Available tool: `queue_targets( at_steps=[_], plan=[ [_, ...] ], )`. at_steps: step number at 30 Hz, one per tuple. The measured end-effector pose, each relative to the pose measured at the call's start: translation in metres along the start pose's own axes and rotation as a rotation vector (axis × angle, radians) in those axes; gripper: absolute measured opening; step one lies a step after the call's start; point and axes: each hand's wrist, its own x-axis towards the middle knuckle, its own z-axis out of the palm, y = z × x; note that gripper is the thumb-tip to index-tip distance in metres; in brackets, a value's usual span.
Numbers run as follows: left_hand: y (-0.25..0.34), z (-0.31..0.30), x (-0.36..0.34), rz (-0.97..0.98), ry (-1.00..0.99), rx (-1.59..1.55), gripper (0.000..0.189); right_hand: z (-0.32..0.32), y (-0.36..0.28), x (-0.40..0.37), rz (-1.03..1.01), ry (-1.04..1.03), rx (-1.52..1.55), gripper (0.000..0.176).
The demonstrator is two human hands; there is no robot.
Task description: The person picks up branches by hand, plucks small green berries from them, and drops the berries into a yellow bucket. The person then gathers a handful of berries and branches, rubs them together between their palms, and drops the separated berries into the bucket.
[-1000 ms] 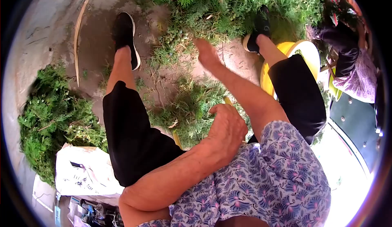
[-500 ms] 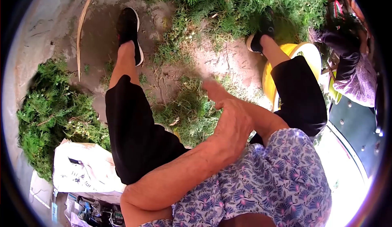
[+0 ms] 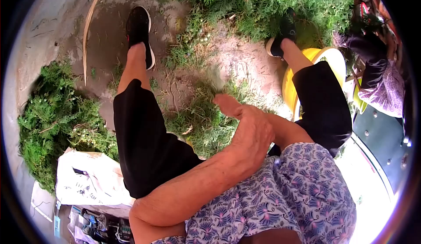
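My right hand [image 3: 228,105] is closed, and a motion-blurred green sprig [image 3: 214,78] juts from it above the ground. My left hand [image 3: 255,125] lies across my right forearm, its fingers bent around it and partly hidden. Below my right hand, a loose heap of green conifer sprigs [image 3: 199,116] covers the ground between my legs.
A large mass of conifer branches [image 3: 263,7] spreads ahead, with another pile [image 3: 57,116] on the left. A yellow tub [image 3: 289,88] stands beside my right leg. A white sack [image 3: 85,180] is at lower left. Another person in a purple patterned top [image 3: 386,88] sits at right.
My right hand has dipped slightly and drawn back toward my body, and the blurred sprig has shifted with it. My left hand stays on the right forearm.
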Motion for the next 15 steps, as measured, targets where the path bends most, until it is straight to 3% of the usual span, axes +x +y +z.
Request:
queue_targets(
  at_steps=[1, 3, 4, 6, 7, 8, 9, 11, 13, 14, 15],
  plan=[
    [0.000, 0.000, 0.000, 0.046, -0.044, -0.072, 0.020, 0.006, 0.002, 0.002, 0.001, -0.007, 0.004, 0.040],
    [0.005, 0.004, -0.001, 0.010, -0.025, -0.021, 0.020, 0.014, 0.008, 0.010, 0.022, 0.392, 0.369, 0.040],
    [0.006, 0.005, -0.002, -0.034, -0.005, 0.037, 0.020, -0.038, -0.039, -0.030, 0.218, 0.527, 0.612, 0.039],
    [0.004, 0.005, -0.001, -0.005, -0.013, -0.006, 0.020, -0.071, -0.021, -0.001, 0.184, 0.795, 0.761, 0.036],
    [0.003, 0.006, 0.000, 0.026, -0.018, -0.043, 0.020, -0.077, 0.009, 0.026, 0.004, 1.152, 0.148, 0.035],
    [0.003, 0.004, 0.000, -0.011, -0.001, -0.024, 0.020, -0.098, 0.010, 0.034, 0.111, 1.186, 0.178, 0.044],
    [0.004, 0.004, -0.002, -0.016, -0.004, -0.030, 0.020, -0.108, 0.009, 0.037, 0.111, 1.259, 0.258, 0.038],
    [0.003, 0.004, -0.005, -0.093, 0.085, -0.012, 0.022, -0.107, -0.011, 0.052, 0.282, 1.059, 0.457, 0.043],
    [-0.004, 0.001, -0.007, -0.083, 0.079, -0.038, 0.022, -0.064, -0.033, 0.074, 0.227, 1.022, 0.227, 0.050],
    [-0.005, 0.001, -0.009, -0.061, 0.068, -0.070, 0.023, -0.033, -0.036, 0.072, 0.144, 0.966, -0.417, 0.054],
    [-0.009, 0.001, -0.012, -0.065, 0.066, -0.070, 0.023, 0.010, -0.028, 0.085, 0.061, 0.907, -0.512, 0.054]
  ],
)
